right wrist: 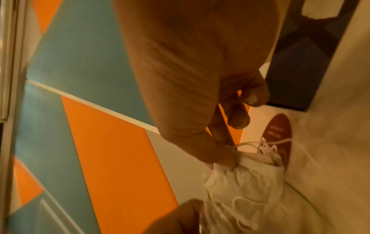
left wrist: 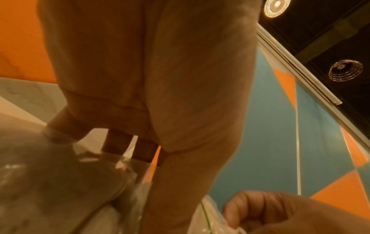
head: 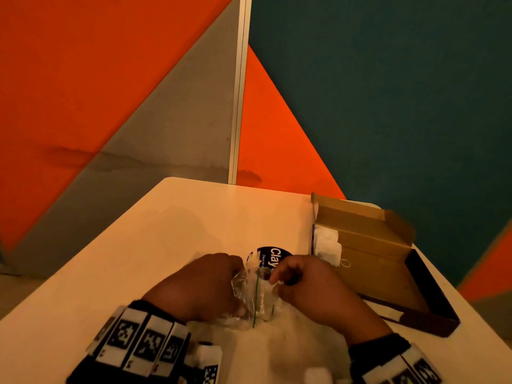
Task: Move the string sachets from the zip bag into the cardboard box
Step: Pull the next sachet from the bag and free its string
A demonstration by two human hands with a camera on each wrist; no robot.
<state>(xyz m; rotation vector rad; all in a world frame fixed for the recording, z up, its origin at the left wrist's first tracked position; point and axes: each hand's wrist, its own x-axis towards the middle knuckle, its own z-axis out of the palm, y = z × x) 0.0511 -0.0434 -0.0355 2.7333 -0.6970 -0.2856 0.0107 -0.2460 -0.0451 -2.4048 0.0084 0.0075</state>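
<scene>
On the counter (head: 171,234) we see the cardboard box (head: 371,261) open at right, sachets (head: 328,246) inside; our left hand (head: 206,286) grips the zip bag (head: 250,297) while our right hand (head: 313,286) pinches a sachet (right wrist: 246,178) at its mouth.

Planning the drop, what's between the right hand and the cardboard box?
Head view: nothing but a short stretch of bare table between the right hand and the cardboard box.

wall panels (head: 116,79): orange, teal and grey triangles
table (head: 171,231): pale cream
cardboard box (head: 368,245): brown inside, dark outside
zip bag (head: 250,297): clear, green seal line
sachets (right wrist: 246,182): white
round sticker (head: 273,256): dark, white lettering
wristbands (head: 138,345): black-and-white square markers
</scene>
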